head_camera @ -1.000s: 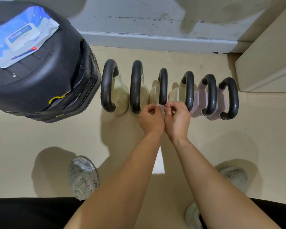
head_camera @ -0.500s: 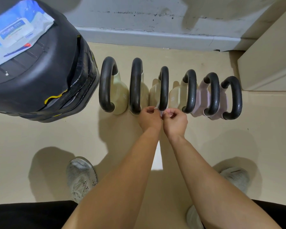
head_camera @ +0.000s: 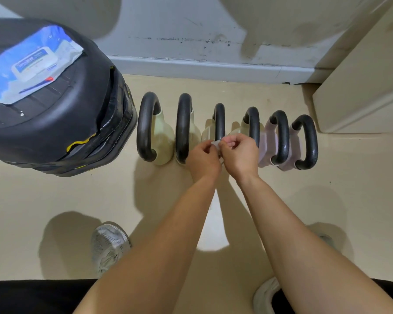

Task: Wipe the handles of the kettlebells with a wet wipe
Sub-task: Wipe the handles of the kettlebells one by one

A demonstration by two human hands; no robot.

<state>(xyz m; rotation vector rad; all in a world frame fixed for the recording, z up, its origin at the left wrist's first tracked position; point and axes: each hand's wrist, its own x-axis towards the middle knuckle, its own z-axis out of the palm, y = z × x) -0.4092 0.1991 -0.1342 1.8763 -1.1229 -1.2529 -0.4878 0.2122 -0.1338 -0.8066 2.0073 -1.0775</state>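
Barely shifted, left hand [head_camera: 203, 160] and right hand [head_camera: 241, 155] pinch the wet wipe [head_camera: 215, 145] by a kettlebell handle [head_camera: 219, 118].

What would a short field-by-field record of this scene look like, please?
setting: floor beside a wall
kettlebells: six in a row, black handles up
wipe: small, white, in front of the third handle from the left
left hand: pinches the wipe
right hand: pinches the wipe too
wipe pack: lies on the black stack, left of the row
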